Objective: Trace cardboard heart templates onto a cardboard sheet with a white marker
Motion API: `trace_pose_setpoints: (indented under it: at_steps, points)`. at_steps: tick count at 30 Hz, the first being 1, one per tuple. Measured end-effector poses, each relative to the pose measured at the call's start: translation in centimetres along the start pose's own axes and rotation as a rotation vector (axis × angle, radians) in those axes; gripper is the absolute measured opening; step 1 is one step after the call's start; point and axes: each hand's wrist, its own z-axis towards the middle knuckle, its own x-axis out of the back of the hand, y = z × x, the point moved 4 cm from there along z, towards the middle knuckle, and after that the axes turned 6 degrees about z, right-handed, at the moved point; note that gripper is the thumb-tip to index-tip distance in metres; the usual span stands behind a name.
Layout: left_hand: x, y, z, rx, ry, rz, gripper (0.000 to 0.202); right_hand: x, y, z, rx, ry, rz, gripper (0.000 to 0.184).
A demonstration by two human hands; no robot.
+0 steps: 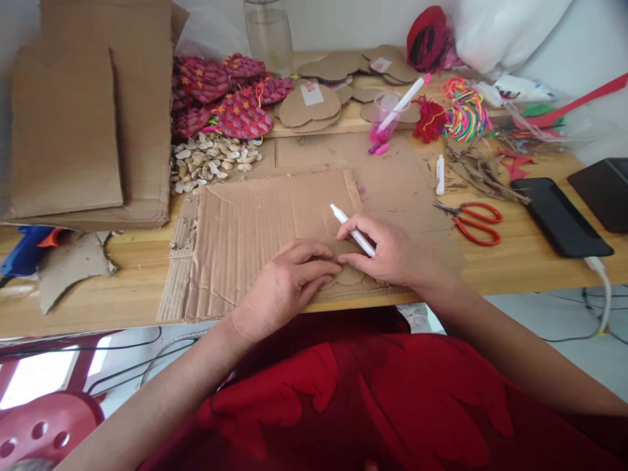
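Cardboard cutout [349, 277] with a curved edge lay on a larger cardboard sheet [255, 226] at the near edge of the wooden table [140, 278], partly covered by both hands. The right hand [387, 252] gripped a white pen [364, 243] between thumb and fingers, the pen slanting with its narrow end up and to the left, apart from the cutout. The left hand [287, 278] had its fingers stretched over the cutout, their tips near the right thumb; whether they pinched it or only rested on it, I cannot tell. Red-handled scissors [479, 226] lay to the right of the sheet, near a black phone [562, 216]. Beyond the sheet's far left corner was a pile of shells [213, 162], and farther back lay rounded cardboard shapes [297, 108], one bearing a white label [313, 93].
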Motion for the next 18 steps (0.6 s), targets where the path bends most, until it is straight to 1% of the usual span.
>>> trace_pose_setpoints:
  at_steps: [3,5,7,9,12,15,16,18]
  points:
    - [0.1,0.1,0.0,-0.059,-0.062,0.074,0.025,-0.1,0.0,-0.1,0.000,-0.002,0.005,0.025]
    - [0.2,0.2,0.2,-0.090,-0.107,0.133,0.026,0.0,0.2,-0.2,-0.025,0.019,0.031,0.023]
    - [0.3,0.3,0.4,-0.104,-0.159,0.195,0.025,0.2,0.5,-0.5,-0.071,0.075,0.107,0.023]
    - [0.3,0.4,0.7,-0.109,-0.209,0.246,0.024,0.5,0.8,-0.7,-0.111,0.144,0.231,0.028]
    - [0.2,0.8,1.0,-0.100,-0.279,0.270,0.024,0.8,0.9,-0.8,-0.128,0.222,0.391,0.034]
    - [0.2,1.1,1.0,-0.077,-0.343,0.292,0.025,1.1,1.0,-0.7,-0.133,0.274,0.448,0.023]
    - [0.2,1.2,1.0,-0.072,-0.357,0.305,0.025,1.1,1.1,-0.7,-0.135,0.300,0.462,0.023]
    - [0.4,1.5,1.1,-0.063,-0.369,0.324,0.026,1.2,1.4,-0.6,-0.141,0.360,0.480,0.030]
